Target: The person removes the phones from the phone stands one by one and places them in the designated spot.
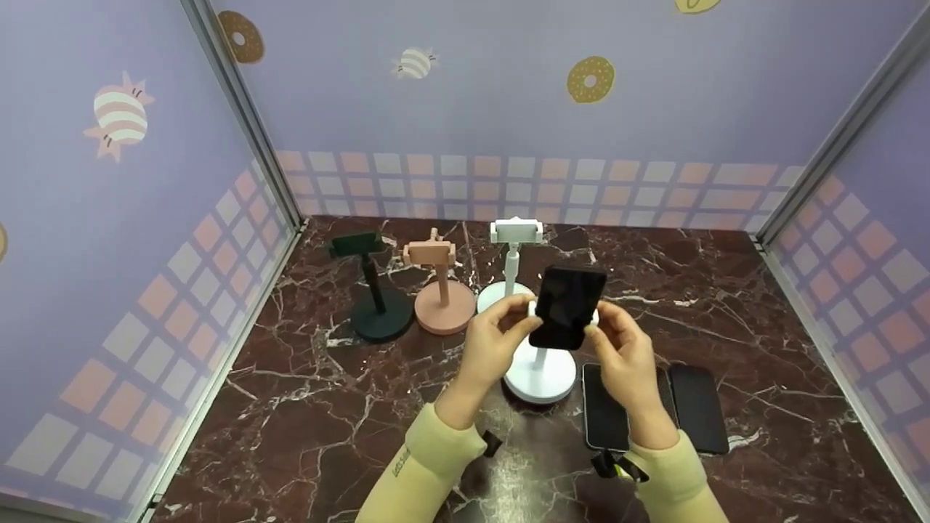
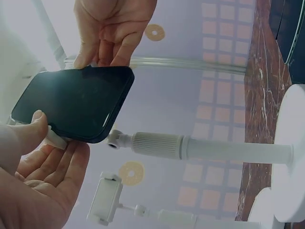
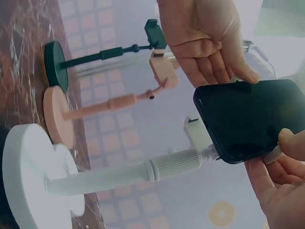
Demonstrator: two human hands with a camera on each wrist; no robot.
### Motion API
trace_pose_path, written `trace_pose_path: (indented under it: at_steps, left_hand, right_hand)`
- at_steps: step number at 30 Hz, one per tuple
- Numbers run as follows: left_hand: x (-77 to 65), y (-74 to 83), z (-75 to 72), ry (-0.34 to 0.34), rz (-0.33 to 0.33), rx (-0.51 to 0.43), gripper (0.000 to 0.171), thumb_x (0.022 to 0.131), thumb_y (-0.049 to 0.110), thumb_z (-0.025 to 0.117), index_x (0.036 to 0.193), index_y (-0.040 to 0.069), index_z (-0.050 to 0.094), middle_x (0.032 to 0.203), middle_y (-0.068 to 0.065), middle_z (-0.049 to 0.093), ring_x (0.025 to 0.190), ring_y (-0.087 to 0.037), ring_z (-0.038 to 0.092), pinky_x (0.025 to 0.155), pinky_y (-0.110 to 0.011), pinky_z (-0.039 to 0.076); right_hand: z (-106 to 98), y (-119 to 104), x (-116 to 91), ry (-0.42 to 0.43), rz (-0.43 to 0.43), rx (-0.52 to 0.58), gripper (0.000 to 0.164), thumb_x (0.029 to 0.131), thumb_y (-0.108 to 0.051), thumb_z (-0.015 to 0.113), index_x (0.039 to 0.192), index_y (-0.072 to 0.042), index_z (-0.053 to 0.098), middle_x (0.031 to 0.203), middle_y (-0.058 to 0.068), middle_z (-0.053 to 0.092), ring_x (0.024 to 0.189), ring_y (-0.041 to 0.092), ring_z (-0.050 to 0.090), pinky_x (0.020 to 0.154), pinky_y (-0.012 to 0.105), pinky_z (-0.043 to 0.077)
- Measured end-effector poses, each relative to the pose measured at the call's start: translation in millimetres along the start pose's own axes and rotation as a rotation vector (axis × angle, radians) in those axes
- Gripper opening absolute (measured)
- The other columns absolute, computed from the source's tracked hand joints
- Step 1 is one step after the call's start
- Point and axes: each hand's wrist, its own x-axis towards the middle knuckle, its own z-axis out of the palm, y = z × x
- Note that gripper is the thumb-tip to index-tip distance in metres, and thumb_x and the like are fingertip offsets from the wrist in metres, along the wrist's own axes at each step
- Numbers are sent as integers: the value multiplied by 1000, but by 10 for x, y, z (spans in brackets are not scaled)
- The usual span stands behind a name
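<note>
A black smartphone (image 1: 570, 305) sits tilted in the clamp of the nearest white phone stand (image 1: 540, 378). My left hand (image 1: 494, 341) grips the phone and clamp at the left edge, thumb in front and fingers behind. On the opposite edge, my right hand (image 1: 625, 356) pinches them the same way. A white clamp end (image 2: 56, 138) shows between the left thumb and fingers in the left wrist view. The right wrist view shows the stand's ribbed white post (image 3: 178, 164) under the phone. Most of the clamp is hidden behind the phone.
Behind stand a dark green phone stand (image 1: 381, 316), a pink one (image 1: 445, 309) and another white one (image 1: 516, 232). Dark phones lie at the right: one (image 1: 604, 414) by the right forearm, another (image 1: 697, 410) beyond it. Patterned walls enclose the marbled table (image 1: 305, 436).
</note>
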Motion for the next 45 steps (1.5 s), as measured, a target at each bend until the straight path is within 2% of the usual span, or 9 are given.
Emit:
trace_pose_path:
  at_steps: [5, 11, 14, 19, 23, 30, 40, 45]
  left_hand:
    - [-108, -42, -45, 2, -23, -22, 33, 91, 7, 75, 119, -9, 69, 111, -26, 73, 98, -24, 75, 83, -24, 60]
    - [-168, -142, -52, 0, -12, -68, 31, 91, 4, 74, 118, -10, 69, 110, -27, 73, 98, -15, 73, 86, -25, 60]
    - [-202, -167, -58, 4, -29, -75, 30, 91, 3, 75, 117, -10, 68, 109, -28, 73, 96, -11, 72, 84, -24, 59]
    - [-246, -167, -68, 8, -57, -59, 29, 91, 2, 76, 117, -9, 69, 107, -27, 73, 94, -7, 71, 82, -23, 59]
    - [-255, -135, -69, 13, -71, -33, 28, 91, 4, 75, 116, -7, 69, 104, -25, 73, 89, -4, 68, 79, -20, 57]
    - [-254, -122, -63, 1, -95, 22, 24, 93, 7, 75, 112, -7, 70, 98, -24, 72, 82, -2, 65, 74, -19, 54]
    - [-266, -111, -79, -14, -145, 7, 23, 94, 7, 75, 111, -8, 70, 101, -25, 72, 86, -7, 68, 80, -21, 57]
    - [-258, -119, -75, -20, -155, -5, 25, 93, 7, 75, 113, -8, 69, 103, -25, 71, 89, -8, 68, 83, -22, 58]
  right_hand:
    - [47, 30, -94, -16, -4, 25, 29, 96, 11, 62, 122, 23, 56, 110, -17, 69, 94, 0, 67, 80, 14, 54]
    - [68, 75, -168, -16, 9, 1, 29, 96, 11, 62, 123, 21, 57, 110, -17, 68, 94, 0, 66, 77, 15, 54]
    - [77, 94, -200, -17, 30, 6, 28, 95, 12, 62, 122, 21, 57, 108, -16, 68, 91, 1, 66, 76, 15, 54]
    - [73, 96, -239, -32, 57, 74, 28, 95, 14, 61, 120, 24, 55, 108, -14, 70, 92, 1, 66, 76, 15, 54]
    - [65, 78, -245, -39, 64, 103, 29, 96, 12, 61, 121, 26, 54, 108, -14, 70, 96, 0, 67, 81, 14, 54]
    - [51, 43, -248, -35, 123, 77, 28, 98, 10, 60, 120, 26, 55, 105, -17, 71, 97, -1, 67, 85, 13, 54]
    - [34, -4, -260, -47, 200, 53, 28, 98, 7, 61, 122, 23, 57, 103, -16, 71, 95, 1, 67, 84, 14, 54]
    - [6, -4, -243, -64, 200, 63, 30, 98, 7, 61, 123, 23, 56, 106, -16, 70, 97, 1, 66, 86, 14, 53]
